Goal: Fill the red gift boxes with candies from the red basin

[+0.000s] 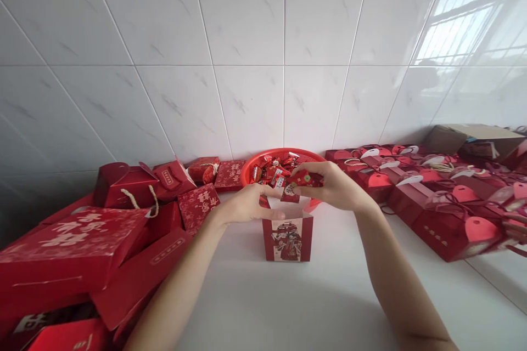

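A small red gift box (pixel 269 241) with a printed figure on its front stands upright on the white table, its top open. My left hand (pixel 246 204) grips the box at its upper left edge, the thumb lying along the front rim. Above the opening, my right hand (pixel 335 184) is closed around red-wrapped candy (pixel 302 178), its fingers pointing left. Just behind both hands is a red plastic basket (pixel 246 167) with several wrapped candies (pixel 272 167) in it. The inside of the box is mostly hidden.
Red gift boxes and bags (pixel 90 236) are heaped on the left, some with rope handles. Rows of red boxes (pixel 436 219) with ribbons stand on the right. A brown cardboard box (pixel 444 137) is at the far right, against the tiled wall (pixel 247 104).
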`<move>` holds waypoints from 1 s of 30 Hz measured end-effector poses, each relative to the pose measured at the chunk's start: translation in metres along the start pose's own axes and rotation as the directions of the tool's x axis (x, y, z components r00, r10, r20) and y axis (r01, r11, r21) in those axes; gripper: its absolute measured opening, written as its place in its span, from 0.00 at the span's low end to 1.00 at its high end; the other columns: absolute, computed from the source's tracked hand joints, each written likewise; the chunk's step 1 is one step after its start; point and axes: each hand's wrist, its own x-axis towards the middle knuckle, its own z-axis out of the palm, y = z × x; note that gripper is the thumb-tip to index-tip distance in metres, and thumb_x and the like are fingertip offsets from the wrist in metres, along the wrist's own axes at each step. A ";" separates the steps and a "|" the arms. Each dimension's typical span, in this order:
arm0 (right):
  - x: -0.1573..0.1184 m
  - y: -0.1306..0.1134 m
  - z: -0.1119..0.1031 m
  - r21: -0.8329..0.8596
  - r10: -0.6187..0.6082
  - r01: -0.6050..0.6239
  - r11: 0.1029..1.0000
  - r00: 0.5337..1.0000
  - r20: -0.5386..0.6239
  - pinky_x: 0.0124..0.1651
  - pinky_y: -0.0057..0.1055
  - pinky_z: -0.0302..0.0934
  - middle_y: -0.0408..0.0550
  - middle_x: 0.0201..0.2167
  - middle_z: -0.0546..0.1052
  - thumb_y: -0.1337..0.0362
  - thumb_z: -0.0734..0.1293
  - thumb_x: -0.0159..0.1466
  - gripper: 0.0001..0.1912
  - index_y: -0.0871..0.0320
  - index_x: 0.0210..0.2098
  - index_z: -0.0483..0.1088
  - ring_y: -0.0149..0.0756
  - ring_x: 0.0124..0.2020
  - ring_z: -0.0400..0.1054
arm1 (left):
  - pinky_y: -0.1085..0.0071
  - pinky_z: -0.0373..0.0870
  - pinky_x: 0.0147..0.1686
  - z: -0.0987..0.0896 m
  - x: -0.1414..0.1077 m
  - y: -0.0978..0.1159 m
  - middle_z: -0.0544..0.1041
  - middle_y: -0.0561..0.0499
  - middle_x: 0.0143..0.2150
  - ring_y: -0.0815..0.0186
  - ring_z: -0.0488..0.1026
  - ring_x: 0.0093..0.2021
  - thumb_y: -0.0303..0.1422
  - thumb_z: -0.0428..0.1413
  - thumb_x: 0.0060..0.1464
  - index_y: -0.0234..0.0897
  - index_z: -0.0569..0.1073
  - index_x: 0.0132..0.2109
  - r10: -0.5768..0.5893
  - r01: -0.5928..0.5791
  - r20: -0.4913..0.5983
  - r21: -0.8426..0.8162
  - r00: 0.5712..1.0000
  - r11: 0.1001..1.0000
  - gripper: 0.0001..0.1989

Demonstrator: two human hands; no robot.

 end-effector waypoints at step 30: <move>0.005 0.011 0.023 -0.065 0.183 -0.172 0.983 0.954 0.237 0.34 0.30 0.63 0.44 0.31 0.78 0.69 0.66 0.62 0.05 0.56 0.34 0.75 0.34 0.32 0.71 | 0.61 0.69 0.53 -0.002 0.001 0.007 0.82 0.49 0.50 0.52 0.77 0.52 0.46 0.69 0.43 0.41 0.80 0.53 0.005 -0.007 0.083 0.020 0.997 1.000 0.29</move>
